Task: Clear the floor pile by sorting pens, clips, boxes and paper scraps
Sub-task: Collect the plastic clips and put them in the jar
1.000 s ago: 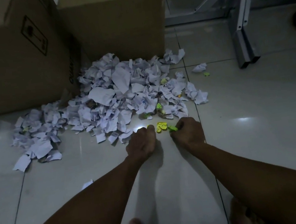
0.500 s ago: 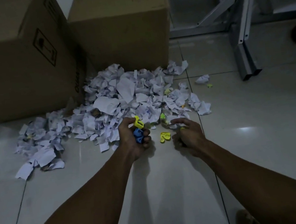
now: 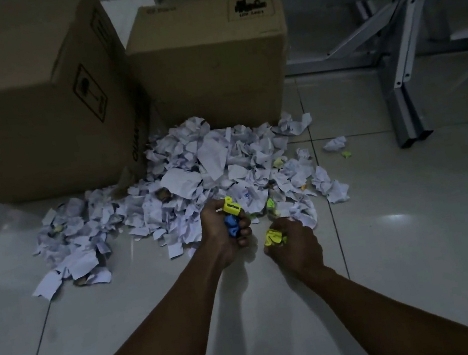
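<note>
A wide pile of white paper scraps [image 3: 185, 184] lies on the tiled floor in front of two cardboard boxes. My left hand [image 3: 223, 233] is at the pile's near edge, closed around yellow and blue clips [image 3: 232, 217]. My right hand [image 3: 294, 244] is just right of it, fingers closed on yellow clips [image 3: 273, 236]. More small yellow-green pieces [image 3: 270, 203] show among the scraps above my right hand.
A large cardboard box [image 3: 26, 96] stands at the back left, a smaller one [image 3: 209, 59] beside it. Grey metal legs [image 3: 403, 82] rise at the back right. A stray paper ball [image 3: 334, 143] and a yellow bit [image 3: 346, 154] lie right of the pile.
My right hand has picked the yellow clips off the floor between my hands. My left hand turned palm-up with its clips and stayed near the pile's edge.
</note>
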